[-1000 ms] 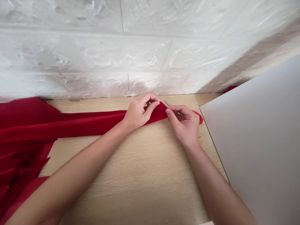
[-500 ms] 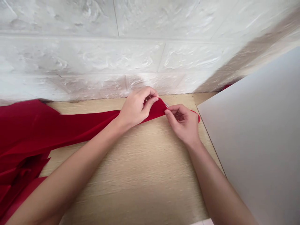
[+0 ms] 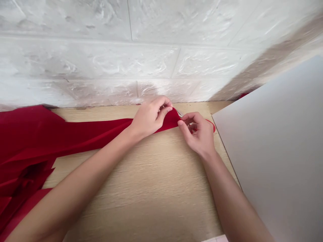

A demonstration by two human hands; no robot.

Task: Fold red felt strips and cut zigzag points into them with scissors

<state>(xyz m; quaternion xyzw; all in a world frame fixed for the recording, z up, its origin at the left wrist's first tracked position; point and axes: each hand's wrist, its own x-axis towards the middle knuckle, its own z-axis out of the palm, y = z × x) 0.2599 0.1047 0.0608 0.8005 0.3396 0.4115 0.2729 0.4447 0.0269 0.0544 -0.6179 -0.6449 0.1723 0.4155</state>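
A long strip of dark red fabric (image 3: 98,131) stretches across from the left and ends between my two hands. My left hand (image 3: 150,116) pinches its upper corner between thumb and fingertips. The lower corner of the same end is in the fingertips of my right hand (image 3: 198,132). Behind my right hand lie what look like scissors, with a metal blade (image 3: 179,113) and a red handle loop (image 3: 214,125) showing; the hand hides their middle.
More red fabric (image 3: 22,134) is heaped on the left of the wooden tabletop (image 3: 151,188). A textured white brick-pattern wall (image 3: 113,60) borders the back. On the right stands a smooth white panel (image 3: 277,144). A pale edge (image 3: 217,239) shows at the bottom.
Both hands keep their pinch on the strip's end, with only a slight shift. The view has moved a little.
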